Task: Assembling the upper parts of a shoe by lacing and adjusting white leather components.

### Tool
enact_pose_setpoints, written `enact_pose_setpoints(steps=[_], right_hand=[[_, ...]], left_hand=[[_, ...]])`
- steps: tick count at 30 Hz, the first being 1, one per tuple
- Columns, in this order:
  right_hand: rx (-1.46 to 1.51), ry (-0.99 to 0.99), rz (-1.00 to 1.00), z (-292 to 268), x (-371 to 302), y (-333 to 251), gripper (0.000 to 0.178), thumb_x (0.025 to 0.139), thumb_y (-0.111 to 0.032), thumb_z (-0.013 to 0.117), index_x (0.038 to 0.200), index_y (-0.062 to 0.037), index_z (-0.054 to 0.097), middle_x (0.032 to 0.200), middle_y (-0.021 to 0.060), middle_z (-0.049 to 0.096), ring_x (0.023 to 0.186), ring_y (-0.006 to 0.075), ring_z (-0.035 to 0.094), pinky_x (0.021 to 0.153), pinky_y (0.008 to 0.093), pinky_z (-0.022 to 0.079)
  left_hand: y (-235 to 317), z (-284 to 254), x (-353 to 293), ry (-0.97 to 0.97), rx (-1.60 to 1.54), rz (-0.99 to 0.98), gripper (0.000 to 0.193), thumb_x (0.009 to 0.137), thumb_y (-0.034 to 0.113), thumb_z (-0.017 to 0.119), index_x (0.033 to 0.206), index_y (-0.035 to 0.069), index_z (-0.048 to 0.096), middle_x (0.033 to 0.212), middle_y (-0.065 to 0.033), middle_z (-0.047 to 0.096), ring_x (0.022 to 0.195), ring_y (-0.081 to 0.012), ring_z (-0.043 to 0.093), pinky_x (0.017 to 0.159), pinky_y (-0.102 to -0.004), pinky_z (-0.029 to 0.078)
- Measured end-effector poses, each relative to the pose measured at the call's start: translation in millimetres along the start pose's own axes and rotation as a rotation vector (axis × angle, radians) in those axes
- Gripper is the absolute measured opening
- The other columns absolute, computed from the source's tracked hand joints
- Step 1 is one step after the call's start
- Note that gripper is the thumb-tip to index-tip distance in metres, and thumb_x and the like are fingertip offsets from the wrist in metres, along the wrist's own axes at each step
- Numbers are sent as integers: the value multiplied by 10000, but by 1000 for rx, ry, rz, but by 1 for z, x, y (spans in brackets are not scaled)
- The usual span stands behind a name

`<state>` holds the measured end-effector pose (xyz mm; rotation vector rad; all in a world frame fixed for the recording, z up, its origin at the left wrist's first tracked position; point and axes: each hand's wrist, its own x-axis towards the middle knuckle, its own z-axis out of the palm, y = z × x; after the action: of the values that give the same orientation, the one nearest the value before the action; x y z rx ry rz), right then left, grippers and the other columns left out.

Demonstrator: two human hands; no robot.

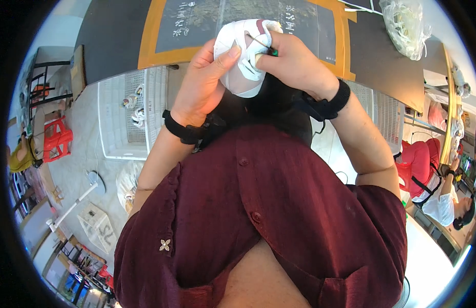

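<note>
White shoe held in both hands, rounded end toward the wearer

One white shoe (246,69) is held at the near edge of the worktop (384,79), its long axis running roughly near to far. The rounded, greyish end points near; the end showing maroon lining lies far and slightly right. The left hand (209,72) grips its left side, thumb on top; the right hand (289,56) closes on its right side, beside a thin dark strand and one small green piece (273,52).

Two dark wristbands show, one per wrist. Two white crates stand below the worktop: the left crate (105,115) holds at least two small items (133,97), blurred; the contents of the right crate (389,110) cannot be made out. One clear bag (404,28) of pale strands lies far right. White characters mark a dark sheet (197,31) bordered by yellow-orange tape; the shoe shows no readable label.
</note>
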<state>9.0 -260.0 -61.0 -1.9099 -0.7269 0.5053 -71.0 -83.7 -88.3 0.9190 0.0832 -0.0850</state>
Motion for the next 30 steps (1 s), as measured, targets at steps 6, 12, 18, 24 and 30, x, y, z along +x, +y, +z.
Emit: enact_pose_setpoints(steps=[6,12,18,24,30], right_hand=[[357,344,-75,6,-26,-16,179,915,-94,602,1079,-27,623,1003,21,657,911,98,595,782,260,478],[669,515,15,3,-31,-17,170,951,-75,553,1109,-32,599,1060,15,639,932,69,568,789,223,462],[211,625,-202,-4,-26,-27,209,919,-50,574,1126,-60,600,1065,33,644,819,66,570,671,211,465],[-324,372,-352,-10,-8,-31,166,883,-135,609,1041,-105,649,1055,97,636,873,319,653,708,392,540],[-492,294,-247,-7,-15,4,157,888,-184,613,1024,-109,641,1050,77,627,861,315,655,716,400,545]], left_hand=[[2,-8,-1,9,-274,38,160,975,165,577,1115,91,595,1106,-29,641,1060,-146,595,956,-339,473],[14,-1,1,21,-269,91,123,985,164,558,1088,104,587,1133,-33,624,1084,-158,583,953,-347,479],[35,17,3,221,1096,945,40,861,58,657,881,64,623,1064,-82,605,961,-237,593,803,-354,505],[30,26,20,-61,1582,978,197,728,45,697,914,65,632,1005,-87,577,958,-307,574,785,-380,505],[48,19,10,-99,1631,913,437,739,46,703,1167,59,618,1069,-123,611,1017,-344,560,889,-425,475]])
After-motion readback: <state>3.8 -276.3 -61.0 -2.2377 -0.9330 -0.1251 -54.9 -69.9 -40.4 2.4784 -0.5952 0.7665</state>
